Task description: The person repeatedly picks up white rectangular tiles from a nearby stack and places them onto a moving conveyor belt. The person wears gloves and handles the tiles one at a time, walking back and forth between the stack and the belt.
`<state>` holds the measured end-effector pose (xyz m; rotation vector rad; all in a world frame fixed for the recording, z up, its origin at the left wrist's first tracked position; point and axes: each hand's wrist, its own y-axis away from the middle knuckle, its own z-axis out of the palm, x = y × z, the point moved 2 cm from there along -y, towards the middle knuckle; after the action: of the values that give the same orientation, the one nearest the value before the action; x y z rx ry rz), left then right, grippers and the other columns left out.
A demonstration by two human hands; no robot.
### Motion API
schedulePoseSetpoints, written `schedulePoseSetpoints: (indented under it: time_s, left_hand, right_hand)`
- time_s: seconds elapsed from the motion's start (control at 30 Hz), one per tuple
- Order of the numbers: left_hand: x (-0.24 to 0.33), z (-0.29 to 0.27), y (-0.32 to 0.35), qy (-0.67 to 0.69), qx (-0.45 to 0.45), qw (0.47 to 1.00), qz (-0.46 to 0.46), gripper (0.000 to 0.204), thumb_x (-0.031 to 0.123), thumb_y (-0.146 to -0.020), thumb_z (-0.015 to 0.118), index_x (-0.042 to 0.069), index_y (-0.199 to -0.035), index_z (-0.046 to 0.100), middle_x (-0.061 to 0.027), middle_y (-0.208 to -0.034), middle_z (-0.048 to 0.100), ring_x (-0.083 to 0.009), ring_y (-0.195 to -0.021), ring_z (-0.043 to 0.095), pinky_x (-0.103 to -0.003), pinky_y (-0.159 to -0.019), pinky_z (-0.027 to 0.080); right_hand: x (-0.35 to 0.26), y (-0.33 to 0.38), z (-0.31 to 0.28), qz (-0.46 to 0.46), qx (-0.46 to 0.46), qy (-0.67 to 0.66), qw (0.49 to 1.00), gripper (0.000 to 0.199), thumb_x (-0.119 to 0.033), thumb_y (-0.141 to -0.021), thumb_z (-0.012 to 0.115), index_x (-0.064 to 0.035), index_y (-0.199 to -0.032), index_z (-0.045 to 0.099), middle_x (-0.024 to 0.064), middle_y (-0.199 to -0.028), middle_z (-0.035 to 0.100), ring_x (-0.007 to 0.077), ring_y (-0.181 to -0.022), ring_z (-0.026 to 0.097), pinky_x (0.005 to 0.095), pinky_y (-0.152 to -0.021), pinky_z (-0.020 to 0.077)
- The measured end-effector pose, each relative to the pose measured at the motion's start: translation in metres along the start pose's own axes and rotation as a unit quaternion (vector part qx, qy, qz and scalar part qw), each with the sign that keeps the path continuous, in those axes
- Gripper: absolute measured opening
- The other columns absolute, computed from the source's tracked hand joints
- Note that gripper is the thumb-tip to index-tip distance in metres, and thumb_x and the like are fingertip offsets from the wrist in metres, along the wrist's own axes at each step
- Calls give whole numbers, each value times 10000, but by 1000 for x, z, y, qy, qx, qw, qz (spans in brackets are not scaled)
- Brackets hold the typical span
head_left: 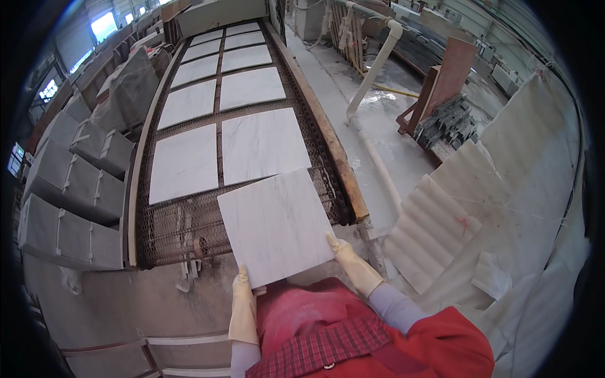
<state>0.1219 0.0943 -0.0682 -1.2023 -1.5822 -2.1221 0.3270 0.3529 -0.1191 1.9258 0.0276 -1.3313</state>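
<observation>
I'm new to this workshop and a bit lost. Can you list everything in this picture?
Held tile: one, white marble, gripped at its near edge by both hands.
Tiles on belt: about ten, white, in two rows.
Mesh belt: one, rusty brown, centre.
Wrapped stacks: several, grey, left.
Pipe: one, white, right of the belt.
Corrugated sheets: several, white, right.
Left hand: yellow glove.
Right hand: yellow glove.

White tile [275,225] with faint grey veining; pale yellow gloves on left hand [243,307] and right hand [353,264]; red apron [302,315], plaid trim; rust-brown mesh belt [189,220].
</observation>
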Motion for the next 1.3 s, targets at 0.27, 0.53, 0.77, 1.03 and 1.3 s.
schedulePoseSetpoints:
  time_s: [0.27, 0.53, 0.77, 1.03, 1.3]
  left_hand:
    - [-12, -11, -20, -37, 60, 997, 21, 693, 697, -823, 468, 40, -1003, 591, -101, -709, 628, -226, -457, 578, -341, -377, 476]
    - [-22, -10, 8, -38, 62, 997, -13, 701, 708, -805, 483, 61, -1064, 565, -106, -771, 641, -241, -532, 618, -390, -432, 538]
    - [-5, -5, 27, -43, 54, 997, -31, 687, 685, -816, 492, 41, -1047, 556, -109, -790, 650, -226, -538, 628, -355, -405, 529]
    - [-3, -9, 14, -18, 70, 997, 3, 659, 668, -816, 515, 47, -1023, 598, -89, -773, 654, -213, -531, 621, -338, -399, 517]
    - [7, -15, 9, -45, 52, 998, -1, 652, 666, -824, 505, 51, -1014, 604, -77, -795, 658, -195, -549, 626, -336, -409, 523]
  right_hand:
    - [15, 12, 6, 3, 20, -34, 999, 787, -699, -779, 549, 22, -1081, 642, 106, -970, 652, 176, -863, 585, 316, -782, 454]
    - [10, 57, 1, 15, -10, -164, 986, 704, -609, -810, 600, 39, -1084, 634, 73, -996, 655, 155, -890, 581, 298, -815, 448]
    - [15, 55, -3, -7, 1, -73, 997, 681, -604, -844, 552, 34, -1066, 641, 77, -976, 655, 160, -866, 576, 309, -799, 443]
    - [42, 39, 5, -15, -29, -80, 996, 716, -642, -846, 510, 32, -1053, 641, 85, -967, 653, 167, -868, 568, 325, -806, 432]
    - [6, 72, 12, 31, -9, -122, 992, 694, -603, -846, 546, 42, -1094, 617, 95, -1026, 643, 187, -916, 572, 325, -845, 429]
